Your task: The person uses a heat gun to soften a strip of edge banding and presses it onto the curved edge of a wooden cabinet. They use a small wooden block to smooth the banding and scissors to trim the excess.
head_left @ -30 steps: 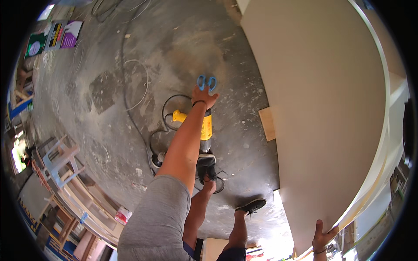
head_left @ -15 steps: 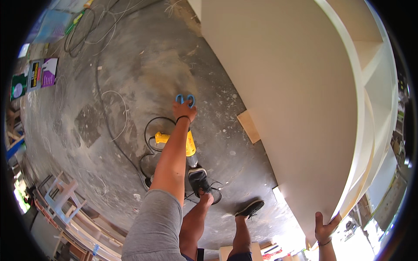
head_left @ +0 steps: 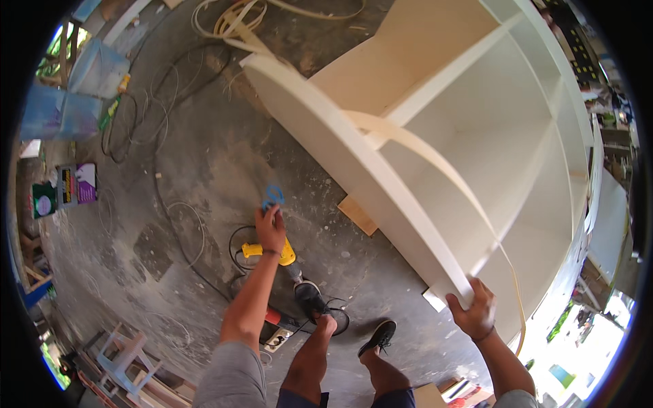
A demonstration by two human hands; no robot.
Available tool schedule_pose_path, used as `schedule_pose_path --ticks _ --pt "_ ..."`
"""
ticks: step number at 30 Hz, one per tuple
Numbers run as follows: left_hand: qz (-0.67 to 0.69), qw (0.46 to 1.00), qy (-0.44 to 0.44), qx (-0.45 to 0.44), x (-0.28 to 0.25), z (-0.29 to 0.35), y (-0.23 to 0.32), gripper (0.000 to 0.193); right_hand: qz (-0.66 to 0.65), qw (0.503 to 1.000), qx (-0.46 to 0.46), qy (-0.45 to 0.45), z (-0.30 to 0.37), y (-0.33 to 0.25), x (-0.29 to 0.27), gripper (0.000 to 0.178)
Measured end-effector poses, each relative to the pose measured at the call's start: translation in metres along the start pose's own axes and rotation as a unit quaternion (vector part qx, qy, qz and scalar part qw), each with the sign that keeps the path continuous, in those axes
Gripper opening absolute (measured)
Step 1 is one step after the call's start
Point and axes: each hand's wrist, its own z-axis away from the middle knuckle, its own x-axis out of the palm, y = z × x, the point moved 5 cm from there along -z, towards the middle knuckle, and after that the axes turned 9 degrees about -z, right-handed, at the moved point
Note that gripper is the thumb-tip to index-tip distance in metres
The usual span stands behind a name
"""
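Note:
My left hand (head_left: 271, 231) is out over the floor, its fingers closed on a pair of scissors (head_left: 273, 195). The blue looped handles point away from me and are slightly blurred; the blades are hidden by the hand. On the right, my right hand (head_left: 476, 309) wraps round the near end of a curved white panel edge on a large cabinet (head_left: 408, 204). This cabinet lies tilted with its open compartments showing. A long pale edging strip (head_left: 445, 163) arches loosely across it and hangs down past my right hand.
A yellow corded drill (head_left: 286, 253) lies beside my shoe (head_left: 311, 299), near a power strip (head_left: 277, 338). Cables loop over the floor. A wood block (head_left: 357, 216) and a white block (head_left: 433, 299) sit under the cabinet edge. A small stool (head_left: 126, 357) stands lower left; tins (head_left: 68, 187) farther left.
The view has swung toward the cabinet's open side, showing its compartments and the edging strip. The scissors have turned with my left hand. My right hand remains at the panel's near end.

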Motion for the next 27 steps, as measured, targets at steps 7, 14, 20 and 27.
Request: schedule_pose_path --ticks 7,14,20,27 --pt "0.385 0.862 -0.008 -0.330 -0.085 0.120 0.111 0.027 0.006 0.999 0.019 0.035 0.004 -0.005 -0.015 0.034" --pt "0.570 0.572 -0.122 -0.577 -0.093 0.247 0.191 0.016 -0.099 0.968 -0.045 0.227 0.046 0.004 -0.043 0.043" --pt "0.571 0.523 -0.280 -0.567 -0.135 0.315 0.292 0.019 -0.332 0.926 0.096 0.149 0.229 0.004 0.015 0.034" --pt "0.316 0.517 -0.542 -0.582 -0.170 0.451 0.414 0.021 -0.611 0.721 0.293 0.144 0.391 0.040 0.009 0.051"
